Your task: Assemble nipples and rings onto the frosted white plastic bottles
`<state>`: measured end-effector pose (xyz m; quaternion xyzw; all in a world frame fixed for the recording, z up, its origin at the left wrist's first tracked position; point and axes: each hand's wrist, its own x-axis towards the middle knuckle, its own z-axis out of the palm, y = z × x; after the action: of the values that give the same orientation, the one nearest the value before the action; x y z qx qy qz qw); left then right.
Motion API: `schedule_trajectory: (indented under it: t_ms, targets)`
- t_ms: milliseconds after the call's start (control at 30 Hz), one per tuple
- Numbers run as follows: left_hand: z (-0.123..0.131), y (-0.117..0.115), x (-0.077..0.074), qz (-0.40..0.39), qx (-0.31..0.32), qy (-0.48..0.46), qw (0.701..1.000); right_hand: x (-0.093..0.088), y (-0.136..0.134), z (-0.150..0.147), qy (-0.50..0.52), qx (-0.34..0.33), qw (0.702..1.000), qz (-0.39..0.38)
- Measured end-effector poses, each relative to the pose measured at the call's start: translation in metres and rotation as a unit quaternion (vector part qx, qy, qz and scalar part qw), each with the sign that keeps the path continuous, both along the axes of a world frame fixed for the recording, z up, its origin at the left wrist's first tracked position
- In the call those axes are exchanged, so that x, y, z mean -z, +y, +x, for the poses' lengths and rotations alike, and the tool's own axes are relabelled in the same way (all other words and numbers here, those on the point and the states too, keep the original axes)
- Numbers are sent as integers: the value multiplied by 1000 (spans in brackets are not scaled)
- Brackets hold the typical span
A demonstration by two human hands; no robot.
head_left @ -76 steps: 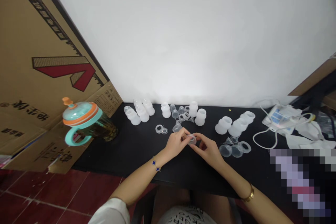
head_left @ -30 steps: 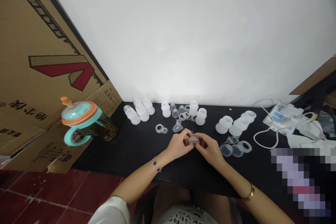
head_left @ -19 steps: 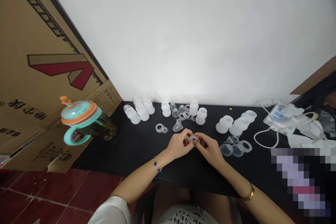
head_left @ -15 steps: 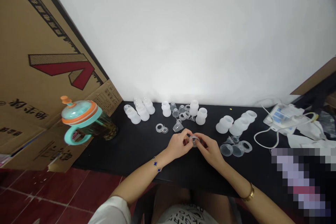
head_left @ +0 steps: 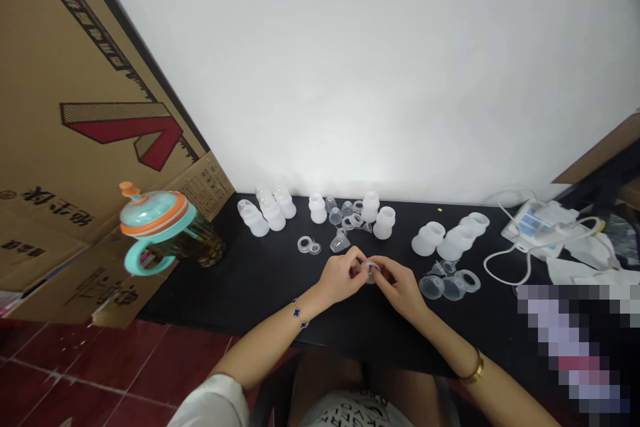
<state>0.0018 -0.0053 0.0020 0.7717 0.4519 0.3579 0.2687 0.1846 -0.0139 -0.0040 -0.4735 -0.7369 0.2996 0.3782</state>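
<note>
Between both hands is a small clear ring-shaped part (head_left: 370, 271). My left hand (head_left: 344, 275) pinches its left side and my right hand (head_left: 397, 283) grips its right side, both with fingers closed. Just beyond them lie a clear cap (head_left: 340, 241) and, to its left, a clear ring (head_left: 304, 244) beside a small nipple piece. Farther back, clear caps and rings (head_left: 349, 221) lie among open white bottles (head_left: 385, 223). By my right hand are clear domed caps (head_left: 431, 287) and another ring (head_left: 469, 280).
Capped white bottles (head_left: 253, 219) stand at the back left, open ones (head_left: 429, 238) at the right. A large teal-lidded jug (head_left: 173, 233) is left, near a cardboard box (head_left: 100, 167). A white cable (head_left: 505, 280) and plastic bags (head_left: 580, 260) lie on the black table's (head_left: 240, 280) right.
The view has shifted very slightly. Both hands keep hold of the clear part in nearly the same place, with only small finger movement.
</note>
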Motion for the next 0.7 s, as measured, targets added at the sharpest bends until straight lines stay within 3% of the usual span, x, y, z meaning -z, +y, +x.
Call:
schedule_trajectory:
  t_ms: [400, 700]
  targets:
    - [2, 1, 1, 15, -12, 21, 1000, 1, 0, 0, -6, 7, 1000, 26]
    - [1, 0, 0, 30, -9, 39, 999, 0, 1, 1, 8, 9, 1000, -1]
